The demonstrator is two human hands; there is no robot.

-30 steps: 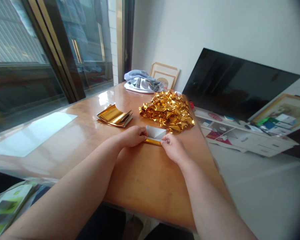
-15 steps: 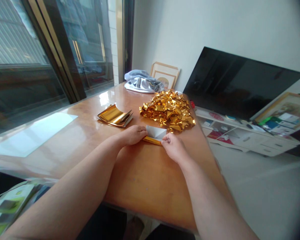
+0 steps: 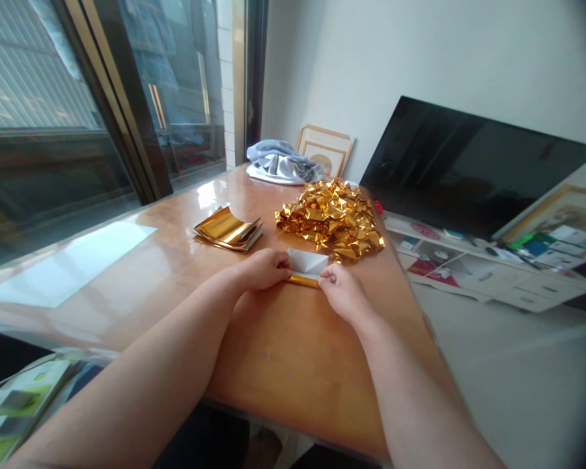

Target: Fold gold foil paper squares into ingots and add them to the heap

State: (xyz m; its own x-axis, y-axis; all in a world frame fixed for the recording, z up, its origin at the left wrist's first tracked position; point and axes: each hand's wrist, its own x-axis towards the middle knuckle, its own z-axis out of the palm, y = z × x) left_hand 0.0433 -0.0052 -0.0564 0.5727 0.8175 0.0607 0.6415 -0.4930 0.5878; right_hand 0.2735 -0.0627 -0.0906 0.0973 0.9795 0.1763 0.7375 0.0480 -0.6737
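1. Black-framed glass window (image 3: 176,85) runs along my left, beside the honey-brown varnished wooden table (image 3: 268,365). A pale rectangular patch (image 3: 68,264) lies on the tabletop near the glass; I cannot tell whether it is a sheet or light.
2. Farther along sits a small stack of curled, gold-faced foil sheets (image 3: 228,229), well apart from my hands.
3. My left hand (image 3: 261,270) has its fingers closed together, pressing on the left end of the piece I am holding.
4. That piece, a white folded strip edged with gold foil (image 3: 305,268), lies flat on the table just in front of me. Its long axis runs left to right across my view, tilting slightly toward me at the right end. The gold band lies along the near edge, and the white part rises behind it.
5. Just beyond it, touching distance from the strip, is a crumpled heap of gold foil (image 3: 329,221). A grey cloth bundle (image 3: 283,164) and a light wooden picture frame (image 3: 325,150) stand farther back.
6. My right hand (image 3: 344,293) pinches the strip's right end between thumb and fingertips, though part of the grip is hidden.
7. Off the table on the right, a black flat screen (image 3: 478,166) leans above a white cabinet (image 3: 488,277).
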